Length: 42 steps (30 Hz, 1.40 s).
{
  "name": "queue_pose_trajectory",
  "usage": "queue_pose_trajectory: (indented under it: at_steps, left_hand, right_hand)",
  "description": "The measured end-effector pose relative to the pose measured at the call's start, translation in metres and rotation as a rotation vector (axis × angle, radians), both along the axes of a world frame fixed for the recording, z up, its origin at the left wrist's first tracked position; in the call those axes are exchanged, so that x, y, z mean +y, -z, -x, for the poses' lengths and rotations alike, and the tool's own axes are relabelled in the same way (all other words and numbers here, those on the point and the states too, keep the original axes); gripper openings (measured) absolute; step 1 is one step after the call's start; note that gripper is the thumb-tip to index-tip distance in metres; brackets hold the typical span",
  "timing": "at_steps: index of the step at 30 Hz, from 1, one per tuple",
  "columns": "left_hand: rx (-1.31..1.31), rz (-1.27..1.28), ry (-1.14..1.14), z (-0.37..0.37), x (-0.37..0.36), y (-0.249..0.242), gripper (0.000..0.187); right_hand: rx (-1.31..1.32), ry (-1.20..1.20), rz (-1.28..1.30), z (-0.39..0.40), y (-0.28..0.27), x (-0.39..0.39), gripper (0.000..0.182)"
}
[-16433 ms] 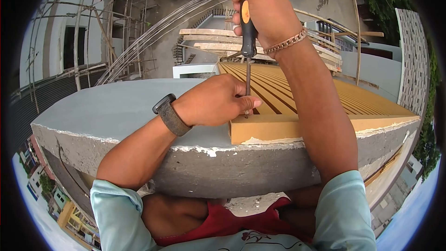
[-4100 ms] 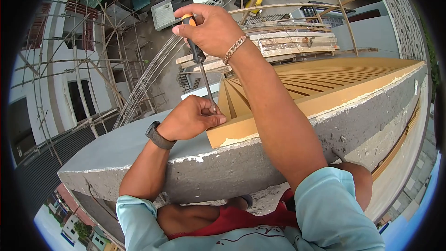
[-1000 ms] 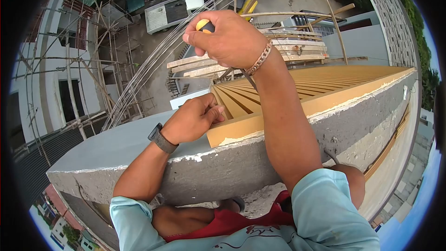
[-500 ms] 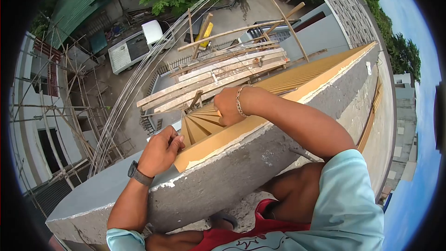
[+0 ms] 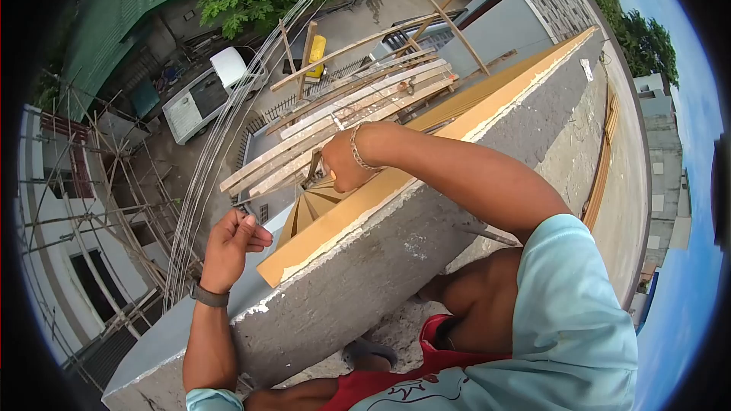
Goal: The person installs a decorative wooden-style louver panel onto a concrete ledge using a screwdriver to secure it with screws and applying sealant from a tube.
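A tan ribbed panel [image 5: 314,208] fans out along the outer side of the grey concrete parapet [image 5: 358,259]. Its flat tan edge strip [image 5: 335,230] lies along the parapet top, with a rough whitish line beside it. My right hand [image 5: 346,164], wearing a chain bracelet, is closed over the ribs; whatever its fingers grip is hidden. Left of the strip's near end, my left hand [image 5: 231,246] is raised with thumb and fingers pinched together, apart from the panel. Anything between those fingertips is too small to make out. A dark watch [image 5: 209,295] sits on that wrist.
Beyond the parapet is a drop to a yard with stacked planks [image 5: 365,110], a white truck [image 5: 202,97] and overhead wires [image 5: 221,133]. Bamboo scaffolding [image 5: 91,217] stands at left. Long brown strips [image 5: 601,160] lie on the ledge at right.
My left hand has come off the panel's near end and moved left. My right hand has shifted left along the ribs, still closed. The view has also moved slightly.
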<state>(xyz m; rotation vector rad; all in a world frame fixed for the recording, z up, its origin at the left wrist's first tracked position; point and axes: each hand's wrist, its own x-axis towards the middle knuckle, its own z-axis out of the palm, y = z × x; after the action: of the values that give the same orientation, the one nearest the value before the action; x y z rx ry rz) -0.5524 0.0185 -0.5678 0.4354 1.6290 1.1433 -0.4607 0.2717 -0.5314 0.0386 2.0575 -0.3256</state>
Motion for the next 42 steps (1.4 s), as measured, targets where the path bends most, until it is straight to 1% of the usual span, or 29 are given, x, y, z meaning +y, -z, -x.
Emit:
queue_pose_trajectory:
  at_steps: [1, 3, 4, 5, 7, 9, 11, 13, 15, 16, 17, 19, 20, 21, 22, 23, 24, 25, 26, 27, 28, 30, 33, 34, 36, 39, 42]
  left_hand:
    - [-0.004, -0.028, -0.009, 0.001, -0.001, 0.002, 0.023]
    - [0.019, -0.021, -0.009, 0.002, 0.0, 0.0, 0.022]
    - [0.041, -0.042, -0.021, 0.002, 0.001, -0.001, 0.022]
    - [0.062, -0.065, -0.031, 0.003, 0.001, 0.0, 0.021]
    - [0.065, -0.055, -0.003, 0.004, -0.001, 0.002, 0.019]
    - [0.058, -0.067, -0.025, 0.003, 0.0, 0.001, 0.02]
    - [0.025, -0.071, -0.047, 0.004, -0.001, 0.004, 0.02]
    - [-0.009, -0.079, -0.071, 0.006, -0.002, 0.005, 0.021]
    - [-0.101, -0.076, -0.118, 0.007, -0.003, 0.006, 0.02]
    - [-0.1, -0.077, -0.117, 0.008, -0.003, 0.006, 0.02]
    - [-0.102, -0.06, -0.124, 0.008, -0.004, 0.007, 0.02]
    - [-0.106, -0.042, -0.13, 0.012, -0.005, 0.012, 0.02]
    - [-0.068, -0.009, -0.092, 0.013, -0.007, 0.017, 0.017]
    - [-0.033, 0.024, -0.057, 0.014, -0.009, 0.02, 0.016]
    - [-0.043, 0.03, -0.065, 0.015, -0.008, 0.023, 0.016]
    - [-0.002, 0.073, -0.12, 0.016, -0.007, 0.024, 0.017]
    - [0.038, 0.121, -0.174, 0.017, -0.01, 0.023, 0.018]
    - [0.025, 0.134, -0.184, 0.022, -0.018, 0.025, 0.018]
    - [0.125, 0.13, -0.248, 0.029, -0.028, 0.026, 0.017]
    - [0.227, 0.126, -0.304, 0.033, -0.035, 0.021, 0.017]
    - [0.215, 0.139, -0.298, 0.032, -0.041, 0.006, 0.017]
    - [0.236, 0.159, -0.508, 0.022, -0.052, -0.037, 0.019]
    - [0.174, 0.255, -0.517, -0.014, -0.069, -0.088, 0.019]
    - [0.125, 0.29, -0.48, -0.031, -0.072, -0.107, 0.019]
    - [0.075, 0.35, -0.404, -0.064, -0.085, -0.127, 0.017]
    - [0.146, 0.393, -0.274, -0.115, -0.098, -0.153, 0.016]
    - [0.188, 0.412, -0.256, -0.163, -0.087, -0.186, 0.019]
  right_hand:
    - [0.002, -0.011, 0.017, 0.0, 0.003, 0.002, 0.034]
    - [0.006, 0.071, -0.004, -0.004, 0.001, 0.007, 0.033]
    - [-0.057, 0.1, -0.013, -0.002, -0.007, 0.009, 0.032]
    - [-0.053, 0.094, -0.004, -0.004, -0.003, 0.013, 0.032]
    - [0.056, 0.128, -0.024, -0.008, 0.002, 0.019, 0.031]
    - [0.057, 0.145, -0.029, -0.009, 0.002, 0.029, 0.031]
    - [0.175, 0.245, 0.004, -0.01, -0.004, 0.041, 0.031]
    - [0.178, 0.259, -0.011, -0.007, -0.026, 0.047, 0.031]
    - [0.318, 0.302, -0.001, -0.01, -0.044, 0.054, 0.031]
    - [0.395, 0.313, -0.001, -0.013, -0.052, 0.056, 0.03]
    - [0.396, 0.314, -0.001, -0.015, -0.061, 0.058, 0.03]
    - [0.522, 0.275, 0.022, -0.019, -0.076, 0.062, 0.03]
    - [0.517, 0.273, 0.026, -0.022, -0.081, 0.064, 0.03]
    - [0.58, 0.295, 0.045, -0.026, -0.088, 0.066, 0.028]
    - [0.64, 0.318, 0.066, -0.032, -0.093, 0.069, 0.026]
    - [0.624, 0.317, 0.077, -0.039, -0.098, 0.072, 0.026]
    - [0.678, 0.396, 0.094, -0.049, -0.104, 0.074, 0.024]
    - [0.733, 0.471, 0.108, -0.057, -0.115, 0.077, 0.022]
    - [0.697, 0.579, 0.105, -0.07, -0.132, 0.077, 0.025]
    - [0.703, 0.608, 0.113, -0.085, -0.146, 0.079, 0.023]
    - [0.708, 0.644, 0.119, -0.105, -0.162, 0.08, 0.021]
    - [0.642, 0.861, 0.174, -0.146, -0.2, 0.083, 0.015]
    - [0.508, 1.114, 0.18, -0.21, -0.255, 0.085, 0.014]
    - [0.442, 1.194, 0.174, -0.23, -0.274, 0.084, 0.014]
    - [0.37, 1.266, 0.147, -0.272, -0.302, 0.075, 0.016]
    - [0.289, 1.334, 0.134, -0.32, -0.349, 0.052, 0.018]
    - [0.246, 1.43, 0.147, -0.366, -0.375, 0.044, 0.019]
